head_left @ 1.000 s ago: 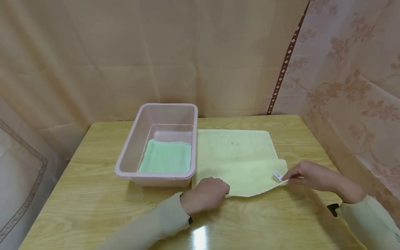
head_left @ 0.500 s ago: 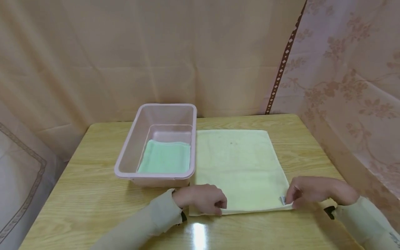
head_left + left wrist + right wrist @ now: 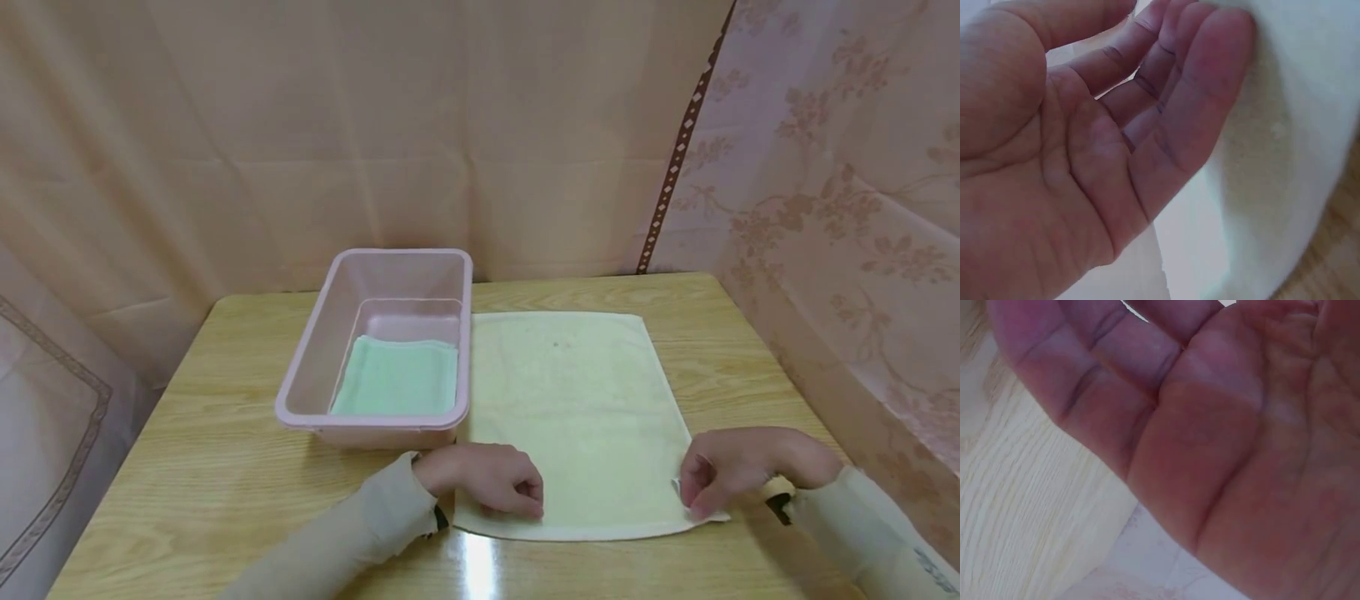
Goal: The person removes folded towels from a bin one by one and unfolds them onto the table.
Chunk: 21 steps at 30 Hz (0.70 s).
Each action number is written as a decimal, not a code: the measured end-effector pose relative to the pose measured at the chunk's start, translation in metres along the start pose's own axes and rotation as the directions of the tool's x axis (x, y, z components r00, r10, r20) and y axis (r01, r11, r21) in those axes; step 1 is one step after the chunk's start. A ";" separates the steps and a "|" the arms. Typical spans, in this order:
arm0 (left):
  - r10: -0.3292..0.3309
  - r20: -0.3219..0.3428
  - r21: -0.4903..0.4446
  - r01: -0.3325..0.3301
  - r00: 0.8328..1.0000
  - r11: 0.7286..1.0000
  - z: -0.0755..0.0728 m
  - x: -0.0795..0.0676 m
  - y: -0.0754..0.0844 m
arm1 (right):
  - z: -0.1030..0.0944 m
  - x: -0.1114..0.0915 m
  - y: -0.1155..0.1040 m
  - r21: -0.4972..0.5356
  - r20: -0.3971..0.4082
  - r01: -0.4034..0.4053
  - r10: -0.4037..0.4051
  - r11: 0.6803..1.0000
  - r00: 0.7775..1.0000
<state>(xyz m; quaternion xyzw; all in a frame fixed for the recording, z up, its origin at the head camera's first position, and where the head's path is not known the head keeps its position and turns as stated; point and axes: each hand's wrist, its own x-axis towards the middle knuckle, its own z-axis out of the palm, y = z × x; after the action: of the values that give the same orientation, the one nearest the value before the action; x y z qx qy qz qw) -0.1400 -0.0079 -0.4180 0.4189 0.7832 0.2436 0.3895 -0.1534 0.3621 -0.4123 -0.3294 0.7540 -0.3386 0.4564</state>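
Observation:
A pale yellow towel (image 3: 570, 400) lies spread flat on the wooden table, its near edge bowed slightly toward me. Over its near left part, my left hand (image 3: 491, 479) has its fingers loosely bent; the left wrist view shows no cloth between thumb and fingers, with the towel (image 3: 1272, 156) just beyond them. At the near right corner, my right hand (image 3: 731, 467) pinches the towel between thumb and fingertips, and the cloth creases there. A small white label peeks out beside those fingers. The right wrist view shows the palm, the fingertips being cut off at the top.
A pink plastic basin (image 3: 463, 350) stands against the towel's left side, holding a folded mint-green cloth (image 3: 397, 379). Bare wooden tabletop (image 3: 225, 400) shows left of the basin and right of the towel. Beige curtains (image 3: 300, 150) hang behind the table.
Both hands have drawn the towel's near edge toward me, unfolding it flat. The left fingers have let go of the edge, which has dropped onto the table. The basin has stayed put.

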 end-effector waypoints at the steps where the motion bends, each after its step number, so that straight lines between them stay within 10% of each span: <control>1: 0.000 -0.001 0.000 0.000 1.000 1.000 0.000 0.001 0.000 | 0.000 0.001 0.000 -0.010 0.000 -0.002 0.002 1.000 1.000; 8: 0.028 -0.009 0.053 -0.027 1.000 0.998 -0.003 0.000 0.001 | -0.009 0.002 -0.006 -0.109 -0.020 0.027 -0.030 0.994 0.999; 13: 0.063 -0.205 0.197 -0.022 0.977 0.980 -0.011 0.000 0.007 | -0.028 0.003 -0.015 -0.413 -0.285 0.032 -0.163 0.910 0.944; 18: 0.039 -0.570 0.347 0.198 0.821 0.917 -0.013 0.012 0.014 | -0.037 0.013 -0.016 -0.562 -0.535 -0.090 -0.279 0.822 0.798; 21: -0.029 -0.657 0.376 0.360 0.753 0.854 -0.013 0.022 0.013 | -0.039 0.022 -0.012 -0.531 -0.571 -0.099 -0.269 0.841 0.776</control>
<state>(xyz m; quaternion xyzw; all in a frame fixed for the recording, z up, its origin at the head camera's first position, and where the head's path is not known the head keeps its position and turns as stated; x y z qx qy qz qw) -0.1522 0.0172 -0.4104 0.3092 0.9429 0.1236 0.0122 -0.1946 0.3455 -0.3990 -0.3467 0.9087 -0.2263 0.0537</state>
